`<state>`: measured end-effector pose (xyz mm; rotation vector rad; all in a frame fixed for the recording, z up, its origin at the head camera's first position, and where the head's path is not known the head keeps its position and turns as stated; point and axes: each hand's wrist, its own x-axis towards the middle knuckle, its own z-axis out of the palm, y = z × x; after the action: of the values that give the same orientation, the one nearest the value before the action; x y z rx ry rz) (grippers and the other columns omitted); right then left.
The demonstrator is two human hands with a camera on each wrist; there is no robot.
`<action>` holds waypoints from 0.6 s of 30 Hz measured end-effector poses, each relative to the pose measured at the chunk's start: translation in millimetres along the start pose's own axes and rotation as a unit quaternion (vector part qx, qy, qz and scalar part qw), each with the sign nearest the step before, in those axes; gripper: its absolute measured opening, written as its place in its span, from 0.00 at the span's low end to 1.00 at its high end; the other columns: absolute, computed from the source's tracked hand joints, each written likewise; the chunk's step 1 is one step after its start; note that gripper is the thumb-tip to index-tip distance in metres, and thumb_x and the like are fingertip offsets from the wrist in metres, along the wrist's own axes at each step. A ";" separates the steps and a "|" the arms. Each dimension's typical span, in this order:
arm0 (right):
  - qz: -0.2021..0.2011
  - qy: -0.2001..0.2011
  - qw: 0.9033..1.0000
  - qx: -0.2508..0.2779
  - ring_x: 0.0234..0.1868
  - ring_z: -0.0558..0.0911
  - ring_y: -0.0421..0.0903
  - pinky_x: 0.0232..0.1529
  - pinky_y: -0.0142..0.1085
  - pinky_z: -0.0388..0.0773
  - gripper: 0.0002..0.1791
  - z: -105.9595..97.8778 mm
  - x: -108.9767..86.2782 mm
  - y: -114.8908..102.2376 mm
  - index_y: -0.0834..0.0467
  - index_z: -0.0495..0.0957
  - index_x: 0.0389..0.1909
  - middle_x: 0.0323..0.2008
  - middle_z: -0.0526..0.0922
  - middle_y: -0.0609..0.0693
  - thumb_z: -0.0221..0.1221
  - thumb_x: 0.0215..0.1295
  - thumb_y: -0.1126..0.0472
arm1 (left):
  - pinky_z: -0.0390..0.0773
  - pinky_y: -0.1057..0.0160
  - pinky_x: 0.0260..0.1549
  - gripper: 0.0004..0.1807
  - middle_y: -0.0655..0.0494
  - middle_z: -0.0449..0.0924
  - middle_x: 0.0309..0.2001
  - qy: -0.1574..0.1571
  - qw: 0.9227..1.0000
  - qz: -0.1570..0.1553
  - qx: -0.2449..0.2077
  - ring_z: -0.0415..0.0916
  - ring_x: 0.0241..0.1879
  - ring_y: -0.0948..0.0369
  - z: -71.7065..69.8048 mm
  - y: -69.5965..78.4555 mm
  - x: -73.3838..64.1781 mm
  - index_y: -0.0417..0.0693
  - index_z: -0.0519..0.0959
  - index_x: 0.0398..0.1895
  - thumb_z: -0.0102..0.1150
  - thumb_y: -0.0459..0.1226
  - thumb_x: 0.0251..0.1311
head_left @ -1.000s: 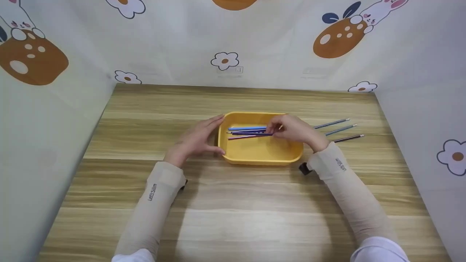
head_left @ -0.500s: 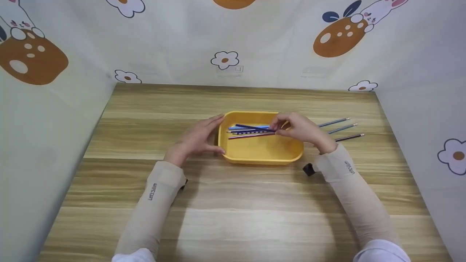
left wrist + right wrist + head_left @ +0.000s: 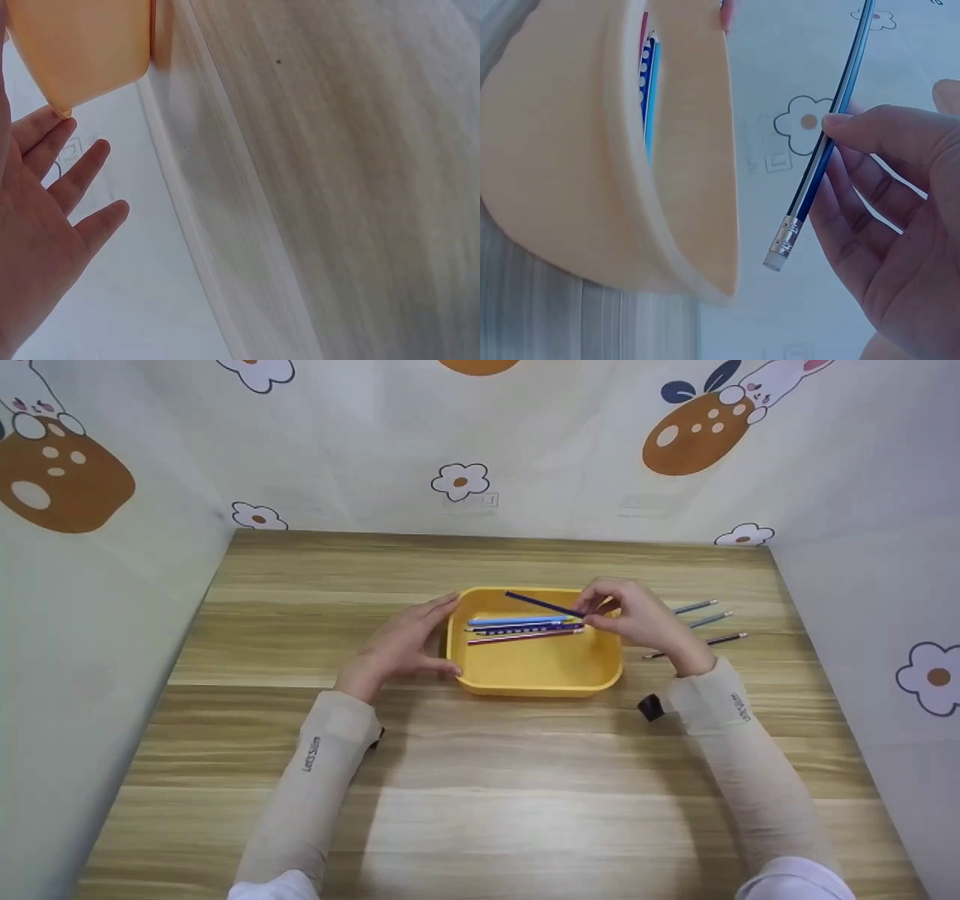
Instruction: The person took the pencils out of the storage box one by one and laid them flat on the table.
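In the head view, a yellow plastic bin stands on the table. My left hand is at its left end, thumb and fingers spread against the rim; the left wrist view shows straight fingers, some touching the bin. Above the bin's right part, my right hand pinches a dark blue pencil between thumb and fingers. The right wrist view shows its silver ferrule and white eraser. Inside the bin lie a light blue pencil, a red pencil and dark blue pencils, roughly parallel.
Right of the bin, partly behind my right hand, two bluish pencils and a dark pencil lie on the wooden table. Printed sheeting encloses the table's back and sides. A black wrist camera sits by my right cuff.
My right hand has moved right and slightly away with the dark blue pencil, raising it off the other pencils and tilting it. My left hand stays at the bin's left end.
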<state>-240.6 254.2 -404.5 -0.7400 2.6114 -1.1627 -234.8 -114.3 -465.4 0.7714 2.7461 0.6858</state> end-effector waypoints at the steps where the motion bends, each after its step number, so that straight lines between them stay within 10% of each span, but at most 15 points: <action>1: -0.001 0.003 1.000 0.000 0.43 0.81 0.46 0.45 0.25 0.80 0.08 -1.2 -1.0 1.1 0.62 0.83 0.43 0.43 0.87 0.55 0.61 0.65 0.70 | 0.54 0.48 0.78 0.63 0.65 0.47 0.81 0.000 1.000 0.000 0.001 0.52 0.78 0.51 -0.1 -0.4 -0.1 0.57 0.52 0.80 0.73 0.65 0.41; 18: 0.009 0.054 0.999 -0.002 0.41 0.81 0.40 0.43 0.24 0.80 0.08 -18.8 -16.1 18.0 0.63 0.83 0.45 0.43 0.86 0.57 0.61 0.66 0.68 | 0.53 0.46 0.78 0.63 0.64 0.46 0.81 -0.005 1.000 -0.005 0.010 0.50 0.79 0.51 -0.5 0.7 -0.2 0.58 0.52 0.80 0.73 0.64 0.42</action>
<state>-240.1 284.8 -405.5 -0.6715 2.7022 -1.2259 -234.5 -114.1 -464.6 0.7619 2.7503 0.6514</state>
